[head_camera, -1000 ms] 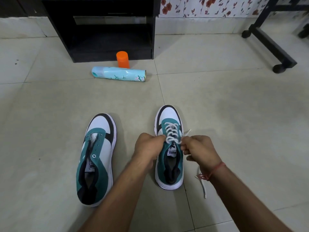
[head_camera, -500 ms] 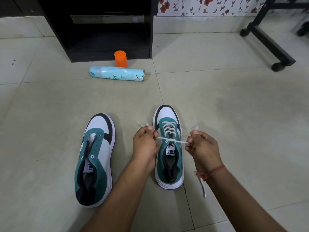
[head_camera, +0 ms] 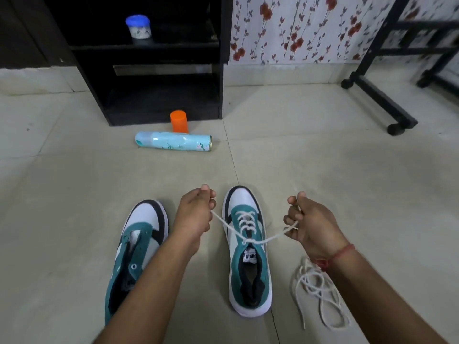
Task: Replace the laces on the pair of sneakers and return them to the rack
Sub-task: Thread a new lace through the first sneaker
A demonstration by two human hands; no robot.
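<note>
Head view: your left hand (head_camera: 195, 217) pinches one end of white lace (head_camera: 248, 242), your right hand (head_camera: 309, 225) grips other end, fingers curled round it. Laced sneaker (head_camera: 248, 247) sits between your forearms on floor (head_camera: 347, 175); unlaced sneaker (head_camera: 135, 256) lies just beside left arm; loose lace (head_camera: 320, 291) piled by right wrist. Rack (head_camera: 159, 70) stands well ahead. Pull both ends evenly outward, keep tension equal, seat crossing flat over tongue before forming bow loops.
</note>
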